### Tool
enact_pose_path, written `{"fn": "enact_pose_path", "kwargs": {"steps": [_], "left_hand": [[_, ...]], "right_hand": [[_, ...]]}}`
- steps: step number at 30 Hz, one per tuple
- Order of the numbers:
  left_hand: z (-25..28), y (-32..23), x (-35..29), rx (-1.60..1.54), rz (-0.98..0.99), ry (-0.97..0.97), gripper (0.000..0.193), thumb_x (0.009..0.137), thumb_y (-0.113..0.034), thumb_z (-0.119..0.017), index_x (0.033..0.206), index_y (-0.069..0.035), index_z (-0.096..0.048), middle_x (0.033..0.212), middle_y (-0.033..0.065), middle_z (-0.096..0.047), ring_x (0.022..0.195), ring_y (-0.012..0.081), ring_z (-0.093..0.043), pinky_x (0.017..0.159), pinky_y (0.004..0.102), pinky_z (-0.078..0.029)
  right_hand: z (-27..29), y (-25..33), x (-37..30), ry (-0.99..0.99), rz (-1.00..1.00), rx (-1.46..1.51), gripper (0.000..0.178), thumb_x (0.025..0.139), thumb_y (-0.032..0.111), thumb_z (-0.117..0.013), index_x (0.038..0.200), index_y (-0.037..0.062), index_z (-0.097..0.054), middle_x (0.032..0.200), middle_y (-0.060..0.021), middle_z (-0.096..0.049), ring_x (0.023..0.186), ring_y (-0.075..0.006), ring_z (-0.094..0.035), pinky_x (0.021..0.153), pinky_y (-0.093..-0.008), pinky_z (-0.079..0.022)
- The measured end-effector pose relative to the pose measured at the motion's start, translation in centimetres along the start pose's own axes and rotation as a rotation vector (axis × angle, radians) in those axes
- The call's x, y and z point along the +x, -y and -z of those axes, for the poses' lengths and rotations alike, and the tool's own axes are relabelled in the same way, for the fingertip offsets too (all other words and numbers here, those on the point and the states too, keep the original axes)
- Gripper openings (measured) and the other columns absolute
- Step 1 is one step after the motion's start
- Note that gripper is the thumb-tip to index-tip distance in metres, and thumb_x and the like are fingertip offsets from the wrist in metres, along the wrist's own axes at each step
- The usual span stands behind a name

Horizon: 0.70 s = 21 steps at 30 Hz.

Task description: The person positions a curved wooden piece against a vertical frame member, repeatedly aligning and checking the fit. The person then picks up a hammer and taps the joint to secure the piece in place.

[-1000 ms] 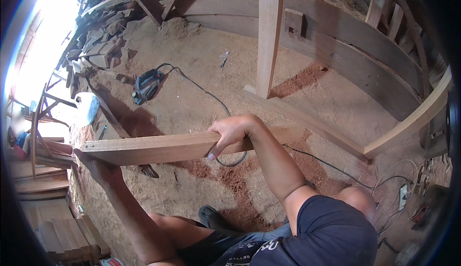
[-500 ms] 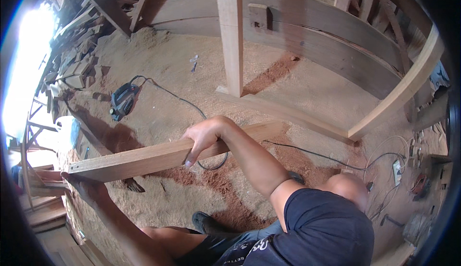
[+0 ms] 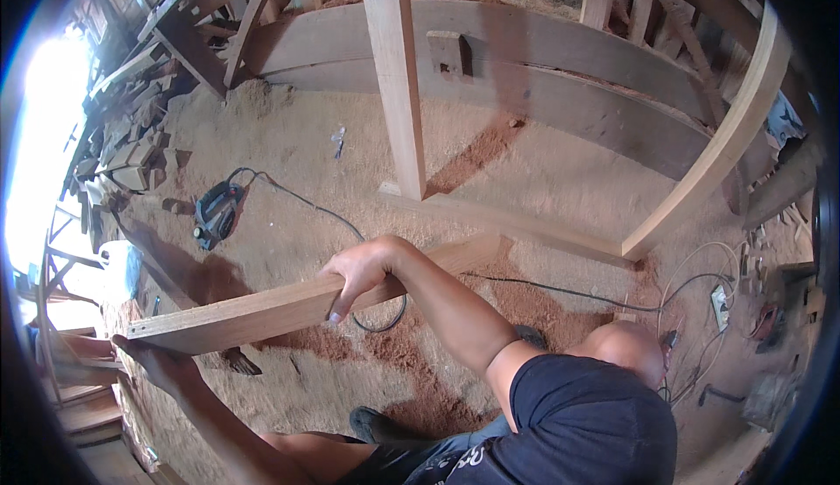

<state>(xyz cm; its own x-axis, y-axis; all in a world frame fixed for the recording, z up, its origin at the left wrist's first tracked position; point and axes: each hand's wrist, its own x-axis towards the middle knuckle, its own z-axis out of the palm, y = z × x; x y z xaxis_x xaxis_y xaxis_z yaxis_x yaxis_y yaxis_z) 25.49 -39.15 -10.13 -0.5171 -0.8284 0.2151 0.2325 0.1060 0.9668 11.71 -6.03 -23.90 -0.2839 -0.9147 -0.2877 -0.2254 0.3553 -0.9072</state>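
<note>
A long squared wooden beam (image 3: 254, 314) lies slantwise in front of me, its near-left end raised and its far end by the sawdust-strewn ground. My left hand (image 3: 166, 369) holds that left end from below, with the fingers partly hidden under it. Over the middle of the beam, my right hand (image 3: 354, 277) is closed, thumb on the near face and fingers across the top. Two small dark spots mark the beam's left end face. Beyond it, a corded electric planer (image 3: 219, 214) rests on the ground.
An upright post (image 3: 394, 91) meets a low timber (image 3: 525, 227), which joins a slanted timber (image 3: 717, 144) at right. Wide boards (image 3: 577, 100) stand behind. A black cable (image 3: 560, 288) crosses the ground towards a power strip (image 3: 719, 307). Wood offcuts (image 3: 127, 165) are heaped at left.
My view has shifted slightly, so the background sits lower and more to the left. Both hands keep the same hold on the beam, which has barely moved against them.
</note>
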Motion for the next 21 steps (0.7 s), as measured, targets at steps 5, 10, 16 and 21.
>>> {"fn": "enact_pose_path", "kwargs": {"steps": [5,10,16,21], "left_hand": [[-1.2,-0.7,-1.1,-0.063,-0.099,-0.068,0.076,0.107,-0.061,-0.028,0.161,-0.009,-0.014,0.158,0.0218,-0.027,0.144,0.0372,-0.037,0.118,0.0525,-0.039],[2.3,-1.9,7.4,-0.401,-0.042,0.040,0.070,0.105,-0.058,-0.039,0.149,-0.004,-0.040,0.145,0.0169,-0.047,0.135,0.0322,-0.047,0.113,0.0533,-0.043],[-5.3,-3.7,15.0,-0.267,-0.223,0.148,0.062,0.104,-0.043,-0.049,0.148,-0.001,-0.043,0.146,0.0194,-0.050,0.134,0.0329,-0.050,0.114,0.0488,-0.043],[-14.3,-0.4,14.3,-0.216,-0.244,0.292,0.057,0.103,-0.030,-0.058,0.148,0.002,-0.045,0.146,0.0214,-0.051,0.134,0.0335,-0.053,0.115,0.0451,-0.044]], "right_hand": [[0.6,2.1,0.3,-0.052,0.031,-0.127,0.084,0.067,0.059,-0.087,0.129,0.0069,-0.066,0.120,-0.0154,-0.072,0.111,-0.0308,-0.068,0.094,-0.0403,-0.052],[4.7,7.3,0.5,-0.003,0.039,-0.216,0.079,0.069,0.061,-0.086,0.123,0.0059,-0.069,0.120,-0.0152,-0.072,0.110,-0.0293,-0.068,0.094,-0.0409,-0.052],[6.1,7.8,-2.0,-0.113,0.024,-0.202,0.076,0.074,0.061,-0.083,0.121,0.0034,-0.069,0.122,-0.0164,-0.070,0.112,-0.0293,-0.066,0.095,-0.0408,-0.052],[2.4,7.3,-15.2,-0.420,-0.040,-0.111,0.067,0.077,0.059,-0.082,0.113,0.0032,-0.070,0.105,-0.0193,-0.073,0.099,-0.0322,-0.070,0.087,-0.0425,-0.054]]}}
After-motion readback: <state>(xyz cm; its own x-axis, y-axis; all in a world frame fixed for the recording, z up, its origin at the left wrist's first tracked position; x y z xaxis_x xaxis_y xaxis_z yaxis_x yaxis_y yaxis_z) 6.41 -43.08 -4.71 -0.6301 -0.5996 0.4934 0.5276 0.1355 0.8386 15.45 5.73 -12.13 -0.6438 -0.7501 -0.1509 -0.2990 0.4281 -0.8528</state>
